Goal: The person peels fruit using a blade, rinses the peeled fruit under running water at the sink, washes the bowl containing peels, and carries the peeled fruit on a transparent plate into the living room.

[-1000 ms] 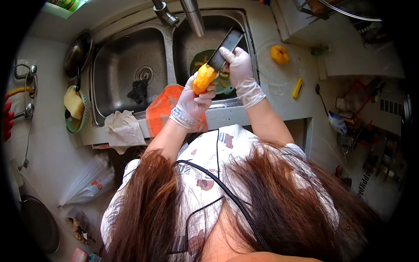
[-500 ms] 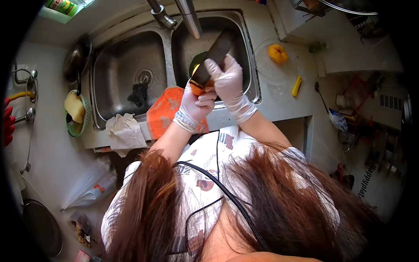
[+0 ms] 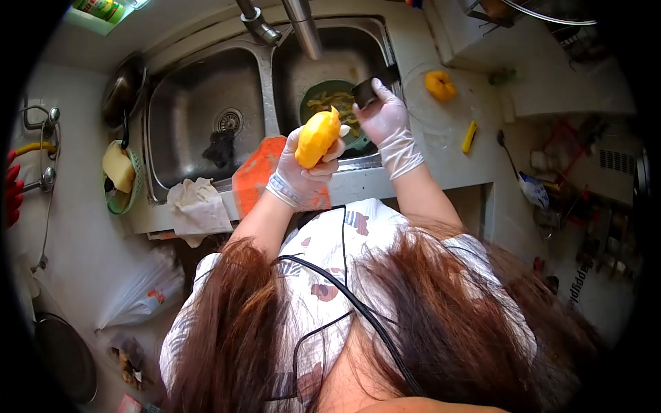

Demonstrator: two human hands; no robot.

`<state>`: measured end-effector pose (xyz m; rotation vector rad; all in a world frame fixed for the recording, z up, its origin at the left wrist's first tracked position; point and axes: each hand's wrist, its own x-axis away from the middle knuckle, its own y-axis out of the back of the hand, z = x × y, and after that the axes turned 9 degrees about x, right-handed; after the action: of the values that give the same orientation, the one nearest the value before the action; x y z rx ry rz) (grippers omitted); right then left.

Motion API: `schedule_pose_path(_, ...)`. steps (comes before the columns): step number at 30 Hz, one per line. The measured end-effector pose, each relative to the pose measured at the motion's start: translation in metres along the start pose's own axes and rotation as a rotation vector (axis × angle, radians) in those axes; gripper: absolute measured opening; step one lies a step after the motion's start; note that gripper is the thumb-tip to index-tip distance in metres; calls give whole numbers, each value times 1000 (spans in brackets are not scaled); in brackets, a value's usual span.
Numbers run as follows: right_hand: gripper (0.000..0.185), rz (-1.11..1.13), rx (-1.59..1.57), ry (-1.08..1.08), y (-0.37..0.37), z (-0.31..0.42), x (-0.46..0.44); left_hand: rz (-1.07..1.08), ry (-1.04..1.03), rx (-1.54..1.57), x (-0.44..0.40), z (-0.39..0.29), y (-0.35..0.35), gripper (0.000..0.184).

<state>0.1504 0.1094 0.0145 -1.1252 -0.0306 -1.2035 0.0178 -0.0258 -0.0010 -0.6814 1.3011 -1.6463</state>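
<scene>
So, our left hand [image 3: 306,162] in its thin whitish glove is wrapped around a peeled mango [image 3: 317,140], fingers curled under it and thumb along the side. The mango is held up off everything else, in front of the right basin [image 3: 292,58], its narrow end pointing up. Our right hand [image 3: 387,124], gloved too, is just beside it, gripping a broad dark knife [image 3: 368,92] with the thumb on top. The knife sits over the right side of that basin, apart from the mango.

Rest of our setup, going left to right: a dark pan [image 3: 122,89] leans by the wall, with a green basket [image 3: 133,196] below it holding something pale yellow, can't tell what. Next is the left basin [image 3: 186,96], with a round drain [image 3: 228,121] and a dark clump [image 3: 219,146] beside it. A whitish cloth [image 3: 198,206] hangs over the front edge, and an orange cloth [image 3: 256,172] lies to its right, partly behind our left wrist. In the right basin there's a green bowl [image 3: 311,93] with yellowish peelings [image 3: 330,103] in it, and the faucet [image 3: 301,27] reaches over from the back. On the counter [image 3: 441,162] to the right we've got a yellow-orange fruit [image 3: 440,85] on a clear round plate [image 3: 420,113], and near that a yellow-handled tool [image 3: 469,137].
</scene>
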Motion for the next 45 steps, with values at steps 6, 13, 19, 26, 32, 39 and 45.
schedule_pose_path(6,23,366,-22,20,-2,-11,22,-457,-104,-325,1,-10,0,41)
schedule_pose_path(13,22,241,16,162,-4,-21,33,-751,-330,25,-6,-10,20,42)
schedule_pose_path(19,29,437,132,-52,3,-18,53,-795,-500,86,-17,-15,11,41)
schedule_pose_path(26,26,315,125,-4,11,-2,2,-792,-483,-15,-14,-14,2,33)
schedule_pose_path(32,19,208,700,251,-6,-17,17,-882,-552,-4,-15,-17,9,35)
schedule_pose_path(39,16,202,859,370,-15,-16,16,-845,-483,-283,-12,0,-4,38)
schedule_pose_path(45,13,-156,982,441,3,9,-28,-380,-222,-620,5,4,-6,44)
